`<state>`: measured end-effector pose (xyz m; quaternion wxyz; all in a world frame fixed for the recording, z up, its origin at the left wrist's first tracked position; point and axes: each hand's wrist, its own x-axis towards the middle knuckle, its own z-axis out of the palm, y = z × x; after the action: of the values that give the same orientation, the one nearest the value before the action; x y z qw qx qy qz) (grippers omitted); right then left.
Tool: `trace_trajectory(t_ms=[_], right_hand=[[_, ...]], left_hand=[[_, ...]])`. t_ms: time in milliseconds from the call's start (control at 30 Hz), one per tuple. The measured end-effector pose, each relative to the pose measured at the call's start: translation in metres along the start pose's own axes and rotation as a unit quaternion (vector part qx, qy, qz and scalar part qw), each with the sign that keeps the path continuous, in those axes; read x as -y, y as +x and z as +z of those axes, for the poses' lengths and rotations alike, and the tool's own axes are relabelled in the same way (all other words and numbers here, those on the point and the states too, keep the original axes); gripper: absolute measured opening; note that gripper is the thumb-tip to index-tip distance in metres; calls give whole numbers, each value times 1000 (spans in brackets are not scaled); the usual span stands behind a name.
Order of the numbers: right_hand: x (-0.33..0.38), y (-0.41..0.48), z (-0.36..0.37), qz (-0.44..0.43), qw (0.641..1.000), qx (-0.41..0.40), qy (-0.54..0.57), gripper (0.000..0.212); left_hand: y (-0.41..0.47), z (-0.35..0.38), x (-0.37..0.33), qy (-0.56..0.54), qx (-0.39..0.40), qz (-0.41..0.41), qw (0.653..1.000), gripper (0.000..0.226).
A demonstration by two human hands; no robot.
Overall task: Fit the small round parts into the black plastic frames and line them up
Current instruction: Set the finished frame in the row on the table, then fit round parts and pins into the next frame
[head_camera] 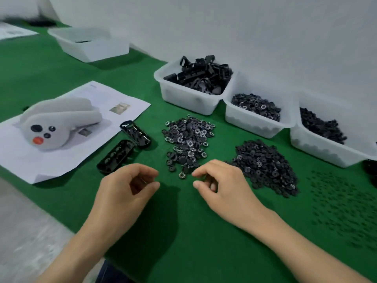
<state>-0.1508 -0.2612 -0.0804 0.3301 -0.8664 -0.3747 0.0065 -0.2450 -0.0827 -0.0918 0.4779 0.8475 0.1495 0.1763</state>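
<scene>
L hand point(130, 186): fingers loosely curled, thumb & index tip apart, nothing in it that I can see. Sits just below the nearer frame, prob. so I can take it w/o reaching.
R hand point(216, 186): same loose curl, thumb & index a little apart, no part seen betw. them (hollow is in shadow). Fingertips just beside the pile's near edge, placed to pick.
Small round black parts w/ white-patterned faces point(188, 139): loose pile on the green felt mat point(183, 221), just beyond both hands. One stray part point(182, 175) lies betw. my hands, prob. the easiest pick.
Black oblong plastic frames point(135, 134): two, close together, left of the pile, at the edge of the white paper sheet point(126, 99). Slots filled or not: too dark to tell.
Plain dark round parts point(265, 166): 2nd pile, right of R hand.
White plastic bins point(204, 107): three along the wall w/ stock, behind the piles.
Step (my guess): about to pick a part; no fitting in hand yet.
</scene>
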Motion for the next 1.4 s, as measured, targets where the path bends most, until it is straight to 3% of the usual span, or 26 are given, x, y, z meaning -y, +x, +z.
trace_trajectory(t_ms=[200,300,433,667,833,933,1033,1133,1233,1300,1400], right_hand=[[37,87,43,-57,997,-14,-55,13],[41,123,58,-25,992,39,-118,21],[41,139,64,-10,985,89,-149,15],[49,71,1,-6,995,-33,-93,18],[35,-21,-7,82,990,16,-116,26],[33,-37,1,91,986,18,-137,31],[37,-32,2,86,994,25,-68,35],[29,-11,-4,42,997,-28,-59,6],[15,14,-7,0,991,39,-126,19],[9,22,-6,4,986,85,-147,15],[5,25,-9,36,984,83,-153,9]], left_hand=[[24,-27,16,12,-38,4,999,23],[25,-31,18,2,-27,3,1000,24],[29,-36,22,7,-38,10,999,24],[25,-32,18,-32,1,27,999,17],[19,-16,6,-13,95,77,992,15],[20,-9,4,7,120,80,990,14],[17,-5,3,2,134,80,988,7],[8,-3,0,51,153,98,982,40],[-2,10,-9,163,167,133,963,70],[-7,17,-8,208,159,158,952,67],[-1,10,-1,164,175,164,957,46]])
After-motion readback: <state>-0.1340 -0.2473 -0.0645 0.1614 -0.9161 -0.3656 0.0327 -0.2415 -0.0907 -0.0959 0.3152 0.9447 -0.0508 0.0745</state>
